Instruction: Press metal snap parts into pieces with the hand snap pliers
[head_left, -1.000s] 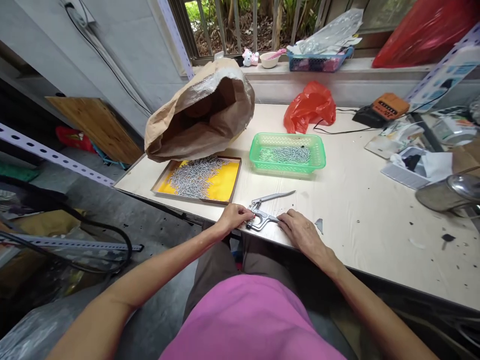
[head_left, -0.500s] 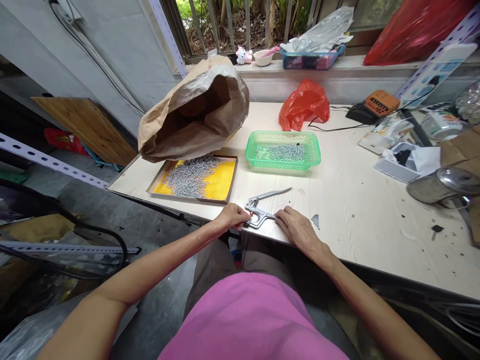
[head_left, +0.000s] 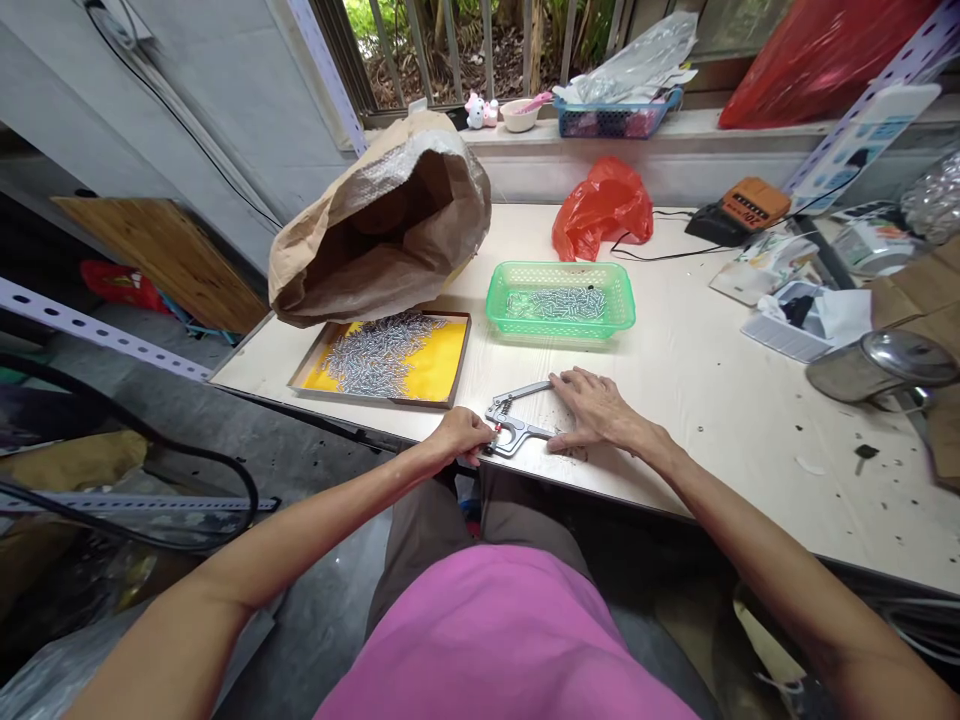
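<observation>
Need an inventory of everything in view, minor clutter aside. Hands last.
Table: 1, pale, centre
Pliers-like tool: 1, silver, near edge
Tray: 1, brown and yellow, left
Perforated basket: 1, green, behind tool
Metal pieces: many, silver, in tray and perforated basket
Paper bag: 1, brown, at tray's rear
Plastic bag: 1, red, table rear
Larger bag: 1, red, upper right
Charger-like device: 1, orange-black, rear right
Metal container: 1, silver, right
Bowl: 1, pale, window ledge
Ledge basket: 1, blue, window ledge
Power strip: 1, white, right
Shirt: 1, pink, bottom
Left hand: 1, bare, at tool's head
Right hand: 1, bare, across tool's handles
</observation>
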